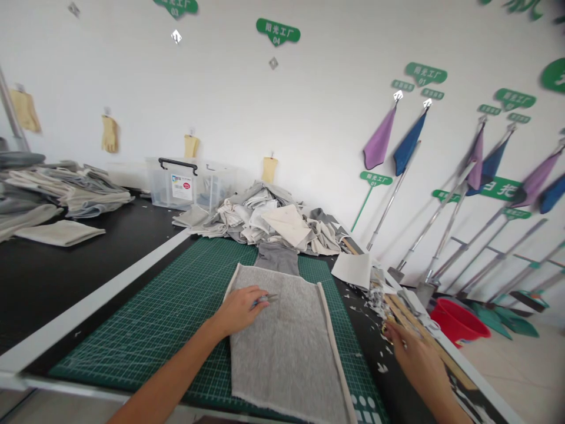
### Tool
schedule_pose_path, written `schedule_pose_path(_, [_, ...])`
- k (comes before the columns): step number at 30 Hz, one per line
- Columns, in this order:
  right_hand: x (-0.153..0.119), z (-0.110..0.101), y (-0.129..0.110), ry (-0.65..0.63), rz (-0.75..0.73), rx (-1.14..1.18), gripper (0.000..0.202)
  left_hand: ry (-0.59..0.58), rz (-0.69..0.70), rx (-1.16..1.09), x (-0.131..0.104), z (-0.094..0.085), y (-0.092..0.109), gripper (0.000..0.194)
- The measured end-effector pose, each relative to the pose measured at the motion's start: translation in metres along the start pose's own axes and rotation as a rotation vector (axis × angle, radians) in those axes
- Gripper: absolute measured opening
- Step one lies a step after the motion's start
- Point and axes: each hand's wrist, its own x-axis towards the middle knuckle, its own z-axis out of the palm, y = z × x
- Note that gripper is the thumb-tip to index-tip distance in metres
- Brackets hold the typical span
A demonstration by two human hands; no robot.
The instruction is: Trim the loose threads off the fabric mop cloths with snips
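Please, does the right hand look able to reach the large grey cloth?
Probably yes: the right hand is beside the large grey cloth, with nothing tall visible between them, only scraps, black tabletop and green mat.

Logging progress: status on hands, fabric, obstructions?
Left hand holding small metal tool over grey rectangular fabric. Right hand at small golden object, grip unclear. Fabric spread over green gridded mat. White scraps alongside mat.
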Motion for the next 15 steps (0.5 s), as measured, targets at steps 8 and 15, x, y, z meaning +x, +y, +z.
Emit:
schedule_pose_path(8, [0.021, -0.003, -0.089, 0.054, -0.177, 0.455, 0.028, -0.069, 0.072, -0.041, 0.001, 0.001, 0.000, 0.028])
schedule_pose_path(15, [0.053, 0.010, -0.155, 0.022, -0.140, 0.713, 0.024, -0.064, 0.056, -0.003, 0.002, 0.000, -0.003, 0.027])
